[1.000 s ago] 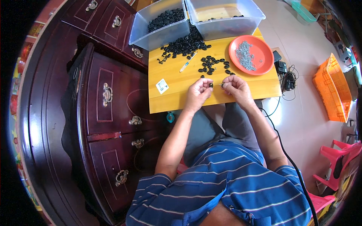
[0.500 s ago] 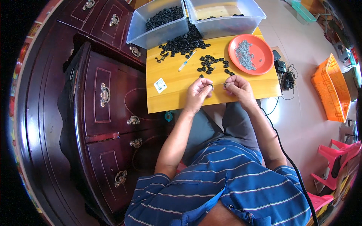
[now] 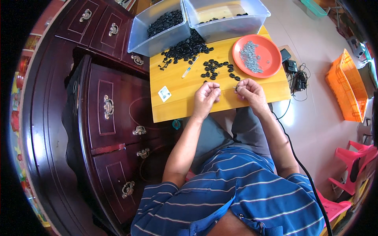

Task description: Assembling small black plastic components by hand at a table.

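Observation:
My left hand [image 3: 206,97] rests on the yellow wooden board [image 3: 177,96], fingers pinched shut on a small black part that is mostly hidden. My right hand [image 3: 249,91] is a short way to its right, pinching a thin metal pin at its fingertips. Just beyond both hands lie several loose black ring-shaped parts [image 3: 214,69]. A bigger heap of the same black parts [image 3: 185,49] sits further back. An orange plate [image 3: 273,59] with a pile of small metal pins [image 3: 251,56] is at the board's right end.
Two clear plastic bins stand at the board's far edge: the left bin [image 3: 155,33] holds black parts, the right bin [image 3: 226,17] only a few. A dark wooden cabinet [image 3: 106,110] with brass handles is on my left. An orange crate [image 3: 346,88], pink chairs and cables are on the right.
My hands have drawn slightly apart; the right hand now shows a thin pin at its fingertips. The rest is unchanged.

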The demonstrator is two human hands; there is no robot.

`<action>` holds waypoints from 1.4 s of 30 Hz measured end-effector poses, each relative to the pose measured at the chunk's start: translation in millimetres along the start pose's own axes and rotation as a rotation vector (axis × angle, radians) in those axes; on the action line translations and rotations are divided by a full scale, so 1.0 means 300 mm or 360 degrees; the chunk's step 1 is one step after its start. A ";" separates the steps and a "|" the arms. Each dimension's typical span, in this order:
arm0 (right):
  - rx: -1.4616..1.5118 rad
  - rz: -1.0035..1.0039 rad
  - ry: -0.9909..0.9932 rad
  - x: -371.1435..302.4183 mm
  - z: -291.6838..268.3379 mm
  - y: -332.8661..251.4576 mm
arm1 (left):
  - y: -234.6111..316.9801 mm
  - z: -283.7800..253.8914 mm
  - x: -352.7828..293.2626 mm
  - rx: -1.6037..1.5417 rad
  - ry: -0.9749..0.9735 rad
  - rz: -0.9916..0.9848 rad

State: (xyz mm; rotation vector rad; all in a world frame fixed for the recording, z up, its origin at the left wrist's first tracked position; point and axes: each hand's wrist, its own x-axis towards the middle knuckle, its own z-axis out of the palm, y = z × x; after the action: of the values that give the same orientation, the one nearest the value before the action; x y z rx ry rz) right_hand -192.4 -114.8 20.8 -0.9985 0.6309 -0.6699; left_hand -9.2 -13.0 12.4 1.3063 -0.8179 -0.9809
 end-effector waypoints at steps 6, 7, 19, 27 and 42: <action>0.0027 -0.0007 -0.0021 -0.005 -0.026 -0.009 | -0.001 0.009 0.012 0.0226 -0.0027 0.0005; 0.0031 0.0000 -0.0025 -0.005 -0.032 -0.009 | 0.007 0.016 0.012 0.0263 -0.0018 -0.0011; -0.0067 0.0017 -0.0073 -0.001 -0.031 0.009 | -0.010 0.036 0.003 0.0176 -0.0132 0.0005; -0.0134 0.0161 -0.0112 0.003 -0.005 0.008 | -0.036 0.022 0.001 0.0084 -0.0193 0.0110; -0.0139 0.0207 -0.0051 0.004 0.037 0.001 | -0.042 0.012 -0.004 -0.0015 -0.0233 0.0087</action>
State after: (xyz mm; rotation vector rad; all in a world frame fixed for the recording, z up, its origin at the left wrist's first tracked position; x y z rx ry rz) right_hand -183.4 -109.7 24.9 -1.0378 0.6955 -0.5143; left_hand -14.5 -13.3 0.4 1.2084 -0.9550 -1.0441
